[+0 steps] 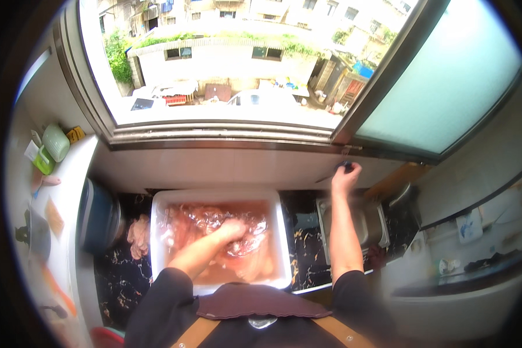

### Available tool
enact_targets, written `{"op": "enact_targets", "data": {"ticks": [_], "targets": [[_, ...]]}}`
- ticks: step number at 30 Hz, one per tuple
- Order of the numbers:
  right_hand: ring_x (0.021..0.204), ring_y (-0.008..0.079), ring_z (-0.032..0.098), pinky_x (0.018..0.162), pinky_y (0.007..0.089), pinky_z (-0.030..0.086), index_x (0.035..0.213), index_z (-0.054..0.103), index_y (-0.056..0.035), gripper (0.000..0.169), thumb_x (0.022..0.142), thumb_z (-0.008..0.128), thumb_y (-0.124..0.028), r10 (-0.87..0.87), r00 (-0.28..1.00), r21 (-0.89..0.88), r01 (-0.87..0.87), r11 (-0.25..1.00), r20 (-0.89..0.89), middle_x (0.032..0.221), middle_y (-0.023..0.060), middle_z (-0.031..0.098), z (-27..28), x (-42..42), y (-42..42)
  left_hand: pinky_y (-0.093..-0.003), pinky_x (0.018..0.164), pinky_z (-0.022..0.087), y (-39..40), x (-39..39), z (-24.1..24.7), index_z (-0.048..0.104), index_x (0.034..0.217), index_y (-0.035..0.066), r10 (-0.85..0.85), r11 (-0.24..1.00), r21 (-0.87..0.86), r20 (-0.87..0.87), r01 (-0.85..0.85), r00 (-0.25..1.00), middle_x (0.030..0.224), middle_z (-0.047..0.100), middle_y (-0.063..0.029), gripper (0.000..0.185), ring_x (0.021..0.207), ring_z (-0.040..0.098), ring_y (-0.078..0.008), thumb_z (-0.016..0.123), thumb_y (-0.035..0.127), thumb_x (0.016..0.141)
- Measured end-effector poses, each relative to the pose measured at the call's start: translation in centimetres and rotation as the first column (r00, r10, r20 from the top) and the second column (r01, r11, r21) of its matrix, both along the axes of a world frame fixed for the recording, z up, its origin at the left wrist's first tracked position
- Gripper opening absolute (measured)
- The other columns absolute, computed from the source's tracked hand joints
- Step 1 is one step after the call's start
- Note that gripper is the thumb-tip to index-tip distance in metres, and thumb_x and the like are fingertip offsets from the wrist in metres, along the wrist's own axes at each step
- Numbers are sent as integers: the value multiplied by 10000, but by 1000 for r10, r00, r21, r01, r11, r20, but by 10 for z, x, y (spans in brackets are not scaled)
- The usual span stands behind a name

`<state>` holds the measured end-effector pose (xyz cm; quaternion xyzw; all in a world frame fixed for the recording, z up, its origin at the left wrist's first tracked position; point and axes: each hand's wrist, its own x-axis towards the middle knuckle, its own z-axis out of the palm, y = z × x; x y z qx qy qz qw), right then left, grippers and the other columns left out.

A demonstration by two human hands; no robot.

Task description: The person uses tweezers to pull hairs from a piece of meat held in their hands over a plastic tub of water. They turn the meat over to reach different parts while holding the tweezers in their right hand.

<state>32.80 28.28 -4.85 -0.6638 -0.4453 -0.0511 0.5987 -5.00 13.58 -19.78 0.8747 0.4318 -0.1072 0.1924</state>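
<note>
My left hand (234,229) is partly under the reddish, rippling water in a white plastic tub (285,243). Pale pink pieces, seemingly raw meat or poultry, lie in the water around it; whether the fingers grip anything is hidden. My right hand (348,174) is raised beyond the steel sink (324,219), by the wall below the window, with its fingers closed on a small dark object (342,165). What that object is cannot be made out.
A crumpled pinkish cloth (139,237) lies left of the tub on the black marbled counter (123,278). Further left stands a dark blue container (96,217). A white shelf (80,163) holds a green bottle (44,162) and a pale green basket (56,142). The window frame (226,135) runs behind.
</note>
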Motion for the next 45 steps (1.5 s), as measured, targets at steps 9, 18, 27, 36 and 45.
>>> {"op": "enact_targets", "data": {"ticks": [9,18,27,36,45], "targets": [[742,187,615,752,290,522,1404,340,-3,553,895,556,5,395,824,-137,-482,865,-407,1015,133,596,28,-18,-85,-456,798,531,-19,-8,23,667,1104,30,180,976,-110,-61,-186,982,1103,625,-252,365,943,634,-384,639,262,824],[988,243,572,844,387,539,1246,443,-28,436,842,593,42,421,581,97,-505,858,-697,1092,135,556,-12,-20,-22,-447,885,489,-29,-17,26,666,978,-3,298,842,-487,58,-233,953,1036,638,-292,252,1003,619,-414,519,142,835],[858,150,624,762,258,514,1096,572,16,206,891,554,21,417,793,-49,-486,872,-445,967,86,639,-22,-65,-110,-291,670,524,-44,-71,41,592,1166,-24,946,319,-912,288,-260,151,806,624,-40,360,726,612,-140,628,239,923],[801,159,617,758,294,486,1038,551,-28,212,1003,500,-231,659,233,-98,-967,236,-715,857,73,629,-25,-220,-180,-255,770,458,-72,-8,117,574,1166,14,866,484,-870,492,-91,-95,982,584,-9,376,857,540,-82,658,290,925],[683,86,556,644,256,465,984,629,-16,241,996,511,-226,650,165,-86,-985,151,-742,801,20,627,3,-201,-177,-231,528,369,-70,12,172,523,905,55,780,619,-785,617,12,101,699,491,36,246,620,447,-47,664,257,890]]}}
